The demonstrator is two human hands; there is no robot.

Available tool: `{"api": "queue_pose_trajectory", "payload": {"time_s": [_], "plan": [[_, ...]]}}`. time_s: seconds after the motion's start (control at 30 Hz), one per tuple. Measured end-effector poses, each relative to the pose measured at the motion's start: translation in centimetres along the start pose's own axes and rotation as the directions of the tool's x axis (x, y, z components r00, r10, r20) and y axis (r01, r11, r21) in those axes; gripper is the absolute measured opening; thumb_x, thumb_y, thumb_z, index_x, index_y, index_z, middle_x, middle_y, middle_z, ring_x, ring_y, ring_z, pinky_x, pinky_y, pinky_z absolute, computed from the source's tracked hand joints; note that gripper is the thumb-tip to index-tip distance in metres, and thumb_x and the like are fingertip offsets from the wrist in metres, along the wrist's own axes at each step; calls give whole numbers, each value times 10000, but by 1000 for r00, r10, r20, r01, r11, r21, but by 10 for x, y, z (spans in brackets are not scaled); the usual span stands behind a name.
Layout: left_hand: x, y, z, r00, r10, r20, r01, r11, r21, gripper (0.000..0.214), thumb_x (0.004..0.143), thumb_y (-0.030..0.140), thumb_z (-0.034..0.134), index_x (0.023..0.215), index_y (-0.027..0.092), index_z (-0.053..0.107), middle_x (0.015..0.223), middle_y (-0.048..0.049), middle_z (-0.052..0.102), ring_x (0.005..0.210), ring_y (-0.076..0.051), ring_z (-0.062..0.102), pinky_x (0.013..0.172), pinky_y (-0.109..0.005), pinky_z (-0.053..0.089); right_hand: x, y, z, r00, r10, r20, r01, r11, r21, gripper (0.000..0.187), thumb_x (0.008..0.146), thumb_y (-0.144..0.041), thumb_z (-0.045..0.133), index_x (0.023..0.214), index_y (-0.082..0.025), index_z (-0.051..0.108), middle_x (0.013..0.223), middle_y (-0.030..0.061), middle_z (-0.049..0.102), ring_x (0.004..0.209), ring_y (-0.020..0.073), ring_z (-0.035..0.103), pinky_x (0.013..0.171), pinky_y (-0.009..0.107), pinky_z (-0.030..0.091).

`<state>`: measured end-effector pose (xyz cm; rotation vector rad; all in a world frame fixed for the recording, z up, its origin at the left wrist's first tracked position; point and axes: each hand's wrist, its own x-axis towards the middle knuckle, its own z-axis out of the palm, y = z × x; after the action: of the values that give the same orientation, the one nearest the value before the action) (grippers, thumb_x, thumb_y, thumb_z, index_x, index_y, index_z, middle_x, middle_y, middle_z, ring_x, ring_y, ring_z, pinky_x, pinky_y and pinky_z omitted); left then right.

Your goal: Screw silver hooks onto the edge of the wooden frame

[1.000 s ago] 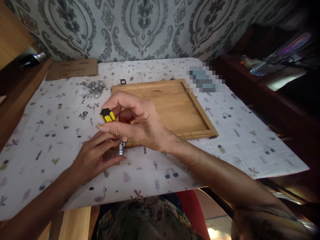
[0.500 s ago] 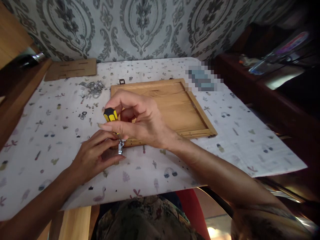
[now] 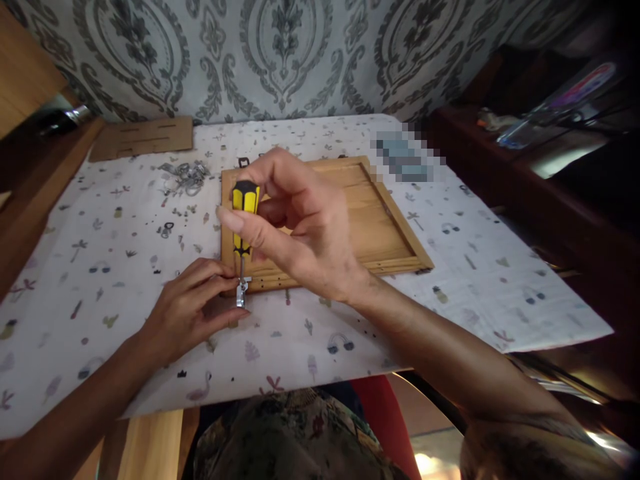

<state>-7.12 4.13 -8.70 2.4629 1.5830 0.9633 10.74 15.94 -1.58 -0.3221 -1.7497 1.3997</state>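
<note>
Using the wooden framed panel [image 3: 383, 220] as reference; it lies flat on the cloth-covered tabletop [image 3: 310, 347]. Right hand [image 3: 310, 227] is above the panel's left part, thumb and fingers clamped on the yellow-black screwdriver [image 3: 245, 207]. Driver is near upright, shaft down to the metal catch [image 3: 241, 295] at the panel's near-left corner. Can't tell if the tip is seated. Left hand [image 3: 193, 300] is beside that same corner, fingers and thumb pinching the catch from its left and near sides.

Others: loose metal hardware [image 3: 189, 178] piled left of the panel, a dark clip [image 3: 243, 162] at its far edge near the left corner, slotted cardboard [image 3: 145, 138] beyond its far-left corner. Pixelated object [image 3: 407, 157] just off its far-right corner, can't identify.
</note>
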Motion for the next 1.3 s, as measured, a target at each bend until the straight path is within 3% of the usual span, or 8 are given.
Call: {"api": "queue_pose_trajectory", "payload": {"time_s": [0.23, 0.6, 0.8, 1.1, 1.2, 1.3], "plan": [[2, 0, 0, 999, 31, -5, -31, 999, 15, 225, 950, 397, 687, 1093, 231, 637, 1082, -62, 664, 1005, -223, 653, 820, -389, 608, -2, 11, -2, 987, -130, 89, 128, 991, 36, 229, 921, -376, 692, 903, -224, 522, 826, -33, 508, 651, 85, 470, 559, 217, 436], [1, 0, -1, 1000, 18, 2, -18, 1000, 21, 218, 966, 408, 659, 1102, 239, 641, 1113, -61, 671, 1041, -234, 660, 833, -406, 619, -4, 18, 1, 990, -70, 119, 72, 997, -15, 297, 925, -500, 649, 924, -237, 511, 824, -26, 502, 648, 101, 466, 580, 227, 446], [2, 1, -1, 999, 34, 0, -34, 998, 50, 220, 974, 420, 646, 1085, 231, 629, 1106, -62, 670, 1039, -231, 663, 831, -387, 621, -3, 18, 0, 969, -196, 150, 203, 979, -31, 200, 971, -362, 617, 891, -228, 492, 806, -30, 482, 680, 101, 473, 620, 228, 447], [-1, -1, 2, 997, 45, -57, -37, 991, 132, 273, 981, 490, 606, 1065, 232, 640, 1021, -49, 678, 991, -237, 681, 829, -377, 622, -7, 13, 1, 978, -118, 169, 137, 985, -107, 264, 937, -394, 669, 851, -260, 458, 764, -39, 509, 599, 97, 465, 517, 221, 415], [-2, 0, 2, 999, 32, -44, -27, 993, 115, 262, 978, 468, 619, 1086, 232, 650, 1037, -54, 681, 996, -240, 677, 844, -389, 619, -7, 17, 2, 976, -151, 158, 167, 981, -94, 247, 946, -414, 657, 916, -232, 492, 803, -43, 519, 614, 78, 468, 544, 202, 436], [1, 2, 0, 999, 39, -36, -36, 996, 86, 246, 978, 445, 629, 1094, 229, 646, 1054, -54, 682, 981, -229, 674, 829, -379, 616, -4, 19, 1, 971, -150, 185, 164, 984, -64, 225, 940, -383, 666, 1049, -208, 576, 974, -16, 601, 689, 66, 520, 591, 189, 482]]}}
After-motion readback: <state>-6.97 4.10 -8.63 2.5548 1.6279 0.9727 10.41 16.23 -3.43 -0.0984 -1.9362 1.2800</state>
